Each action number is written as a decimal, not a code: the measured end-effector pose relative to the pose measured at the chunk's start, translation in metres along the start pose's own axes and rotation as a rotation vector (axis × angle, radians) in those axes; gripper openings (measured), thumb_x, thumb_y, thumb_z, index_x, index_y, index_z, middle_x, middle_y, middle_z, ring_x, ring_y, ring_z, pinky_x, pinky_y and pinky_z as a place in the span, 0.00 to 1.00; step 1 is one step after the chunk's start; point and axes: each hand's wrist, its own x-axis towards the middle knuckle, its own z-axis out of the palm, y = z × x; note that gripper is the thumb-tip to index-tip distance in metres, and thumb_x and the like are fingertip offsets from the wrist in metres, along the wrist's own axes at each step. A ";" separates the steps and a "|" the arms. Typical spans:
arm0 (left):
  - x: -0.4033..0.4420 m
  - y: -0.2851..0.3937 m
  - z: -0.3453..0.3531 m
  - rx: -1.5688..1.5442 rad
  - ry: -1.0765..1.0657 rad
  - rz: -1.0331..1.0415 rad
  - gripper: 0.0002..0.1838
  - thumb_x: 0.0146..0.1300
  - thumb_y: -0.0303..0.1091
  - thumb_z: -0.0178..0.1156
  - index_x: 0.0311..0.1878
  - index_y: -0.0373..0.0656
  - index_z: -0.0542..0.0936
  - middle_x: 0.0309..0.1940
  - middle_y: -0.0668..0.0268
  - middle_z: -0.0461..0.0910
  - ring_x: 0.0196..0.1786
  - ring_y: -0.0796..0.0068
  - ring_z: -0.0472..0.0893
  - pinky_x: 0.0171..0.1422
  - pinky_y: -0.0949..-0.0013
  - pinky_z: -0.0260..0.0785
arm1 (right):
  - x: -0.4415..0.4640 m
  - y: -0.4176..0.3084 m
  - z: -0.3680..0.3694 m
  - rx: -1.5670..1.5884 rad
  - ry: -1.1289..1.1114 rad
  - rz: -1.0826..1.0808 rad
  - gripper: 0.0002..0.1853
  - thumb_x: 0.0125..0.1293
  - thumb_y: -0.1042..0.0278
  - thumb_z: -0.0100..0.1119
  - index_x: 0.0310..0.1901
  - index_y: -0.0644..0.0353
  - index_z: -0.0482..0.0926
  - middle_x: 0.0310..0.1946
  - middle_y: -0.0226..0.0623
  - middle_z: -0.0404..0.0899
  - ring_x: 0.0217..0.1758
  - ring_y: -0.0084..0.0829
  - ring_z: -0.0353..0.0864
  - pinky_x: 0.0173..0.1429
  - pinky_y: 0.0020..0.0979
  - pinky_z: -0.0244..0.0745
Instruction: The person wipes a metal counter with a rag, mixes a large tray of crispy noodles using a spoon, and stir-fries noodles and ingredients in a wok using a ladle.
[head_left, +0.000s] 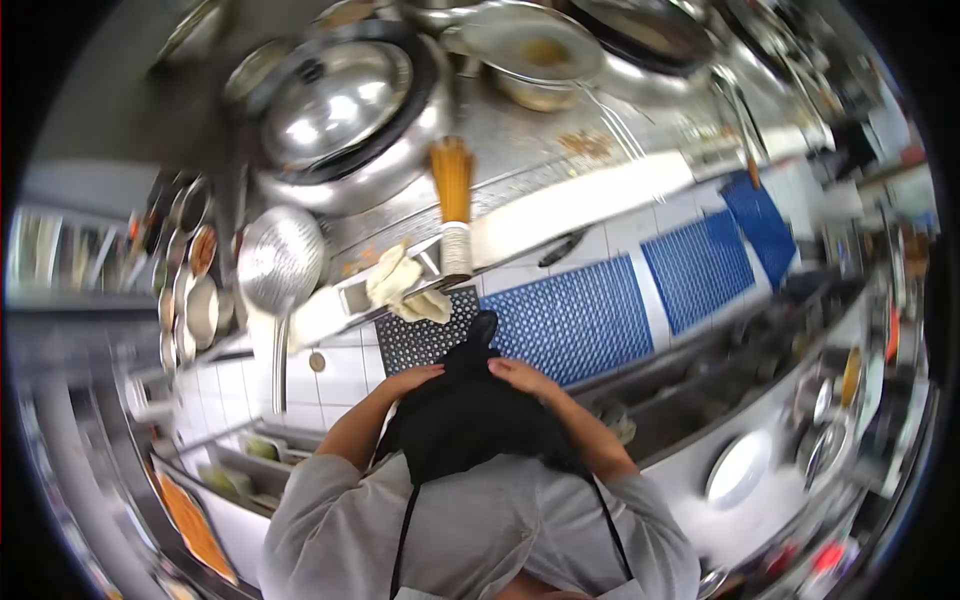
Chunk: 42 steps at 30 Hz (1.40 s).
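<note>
My left hand (pixel 412 380) lies against the left edge of the black apron (pixel 470 430) at my waist, its fingers stretched along the cloth. On the other side of the apron rests my right hand (pixel 522 376), with its fingers extended and nothing visible in it. Ahead of both hands, a yellow bamboo brush (pixel 454 200) with a wrapped handle and a crumpled cream cloth (pixel 405 282) lie at the counter's front edge. Left of the cloth, a perforated skimmer (pixel 282 262) juts over the edge, handle towards me.
A wok with a domed lid (pixel 340 105) stands on the steel counter (pixel 400 210). Beside it a mesh strainer (pixel 535 45) sits over a pot. Blue perforated mats (pixel 570 315) cover the floor. Behind me on the right, a counter holds a white plate (pixel 740 468).
</note>
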 end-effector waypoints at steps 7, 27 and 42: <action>-0.016 -0.139 0.010 -0.196 0.326 0.000 0.39 0.61 0.58 0.65 0.68 0.40 0.74 0.62 0.54 0.78 0.63 0.66 0.78 0.67 0.68 0.67 | -0.024 0.058 0.022 -0.367 -0.578 0.214 0.29 0.77 0.44 0.43 0.63 0.61 0.75 0.59 0.41 0.79 0.62 0.31 0.77 0.67 0.32 0.68; -0.100 -0.239 -0.061 -0.121 0.633 0.139 0.16 0.57 0.47 0.63 0.23 0.44 0.87 0.20 0.65 0.85 0.27 0.73 0.84 0.38 0.65 0.77 | 0.007 0.008 -0.020 -0.104 0.282 0.388 0.07 0.63 0.71 0.57 0.40 0.61 0.82 0.23 0.34 0.77 0.20 0.28 0.75 0.21 0.31 0.73; -0.096 -0.277 -0.069 -0.112 0.897 0.133 0.22 0.58 0.51 0.61 0.40 0.38 0.85 0.35 0.48 0.85 0.41 0.49 0.84 0.48 0.51 0.75 | 0.175 -0.131 0.066 -0.087 0.358 -0.099 0.29 0.66 0.48 0.66 0.63 0.54 0.74 0.49 0.40 0.83 0.43 0.35 0.83 0.41 0.36 0.79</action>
